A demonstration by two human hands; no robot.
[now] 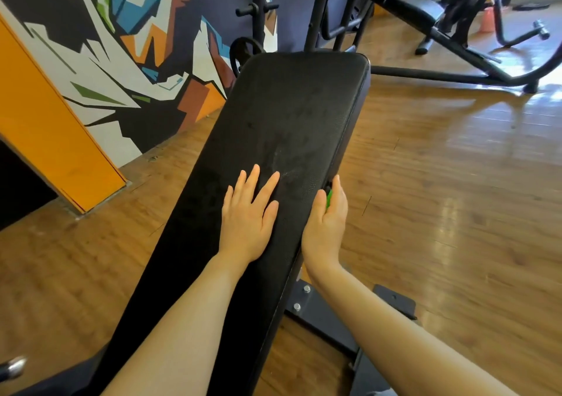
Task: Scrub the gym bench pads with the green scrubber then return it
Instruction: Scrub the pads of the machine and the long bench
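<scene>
A long black bench pad [289, 113] runs away from me, with faint pale smears near its middle. My left hand [248, 216] lies flat on the pad, fingers spread, holding nothing. My right hand [327, 222] presses against the pad's right side edge. It grips the green scrubber [329, 198], of which only a thin green strip shows between thumb and fingers; the rest is hidden by the hand.
The bench's black steel base [334, 313] with bolts lies under my right forearm. Wooden floor [456, 198] spreads to the right. A painted wall [127, 61] and an orange pillar [45, 140] stand left. Other black gym machines [425, 15] stand behind the bench.
</scene>
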